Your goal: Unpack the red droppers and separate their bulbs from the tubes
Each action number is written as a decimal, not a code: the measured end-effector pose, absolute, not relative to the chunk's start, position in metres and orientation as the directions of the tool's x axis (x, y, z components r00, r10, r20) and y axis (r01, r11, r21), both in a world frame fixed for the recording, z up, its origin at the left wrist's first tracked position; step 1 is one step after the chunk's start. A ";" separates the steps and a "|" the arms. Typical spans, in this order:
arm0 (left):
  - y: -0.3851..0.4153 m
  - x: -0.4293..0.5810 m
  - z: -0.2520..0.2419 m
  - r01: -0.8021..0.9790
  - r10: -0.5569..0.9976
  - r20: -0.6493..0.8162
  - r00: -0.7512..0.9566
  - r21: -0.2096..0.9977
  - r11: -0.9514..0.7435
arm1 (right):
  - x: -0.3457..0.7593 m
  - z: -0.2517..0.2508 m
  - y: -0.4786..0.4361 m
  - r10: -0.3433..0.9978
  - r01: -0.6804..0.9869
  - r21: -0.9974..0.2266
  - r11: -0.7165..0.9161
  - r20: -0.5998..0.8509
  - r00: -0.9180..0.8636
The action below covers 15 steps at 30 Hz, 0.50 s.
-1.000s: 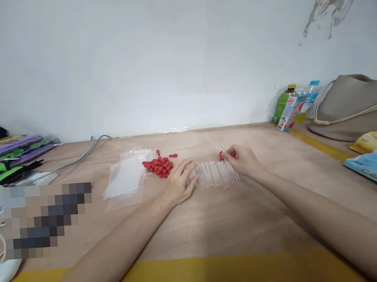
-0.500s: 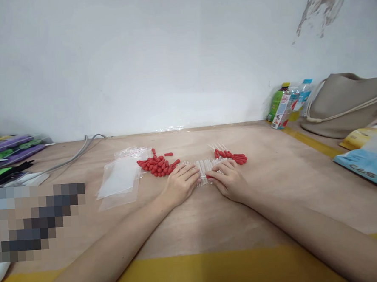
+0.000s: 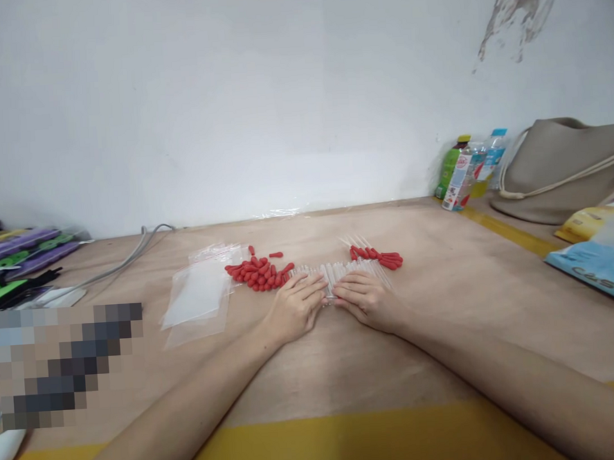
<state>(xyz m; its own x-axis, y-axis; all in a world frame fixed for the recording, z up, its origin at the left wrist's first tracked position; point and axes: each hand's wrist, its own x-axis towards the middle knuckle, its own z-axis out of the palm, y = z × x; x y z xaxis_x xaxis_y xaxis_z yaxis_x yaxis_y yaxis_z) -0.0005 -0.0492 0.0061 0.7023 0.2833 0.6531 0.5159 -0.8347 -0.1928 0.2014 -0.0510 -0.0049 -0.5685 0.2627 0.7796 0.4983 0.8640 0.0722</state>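
Note:
Clear thin tubes (image 3: 332, 273) lie side by side in a row at the middle of the table. My left hand (image 3: 297, 305) rests over the left part of the row, fingers together. Over the right part lies my right hand (image 3: 366, 300), its fingers also pressed together on the tubes. Just left of the row is a heap of red rubber bulbs (image 3: 257, 273), with two loose ones behind it. Behind my right hand sit droppers with red bulbs (image 3: 389, 259), some with clear stems pointing back left. What lies under my palms is hidden.
Clear zip bags (image 3: 195, 296) lie left of the red heap. Cables and purple and green packs (image 3: 32, 248) are at the far left. Bottles (image 3: 460, 175), a grey bag (image 3: 558, 169) and a blue packet (image 3: 601, 271) stand or lie at the right.
My right hand has shifted slightly left and its fingers have come flatter over the tubes. More clear stems show behind and right of it. The view has moved a little.

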 end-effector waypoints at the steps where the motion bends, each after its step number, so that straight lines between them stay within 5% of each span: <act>1: -0.049 -0.001 0.006 0.514 0.285 0.653 0.702 -0.187 -0.837 | 0.202 -0.005 -0.051 0.259 0.493 0.074 0.867 0.779 -0.571; 15: -0.053 -0.001 0.009 0.498 0.272 0.662 0.699 -0.176 -0.849 | 0.209 -0.004 -0.054 0.107 0.515 0.285 0.808 0.790 -0.604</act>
